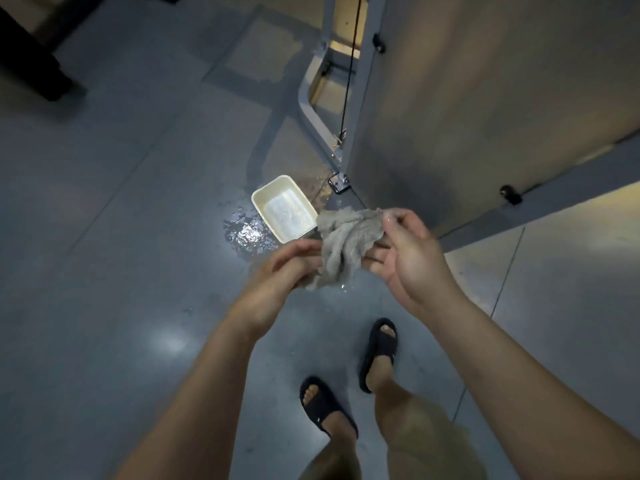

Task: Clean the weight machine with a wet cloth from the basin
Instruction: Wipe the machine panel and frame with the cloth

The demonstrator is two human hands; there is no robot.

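A grey wet cloth hangs crumpled between both hands in the middle of the head view. My right hand pinches its upper right corner. My left hand grips its lower left end. Behind the cloth, on the floor, stands a cream rectangular basin with water in it. The weight machine's grey metal frame rises at the upper right, with a black cable running down to its base and a large flat panel beside it.
A puddle of spilled water glistens on the grey floor left of the basin. My feet in black sandals stand below the hands. A dark bench or furniture piece sits at the top left. A grey frame bar runs along the floor at right.
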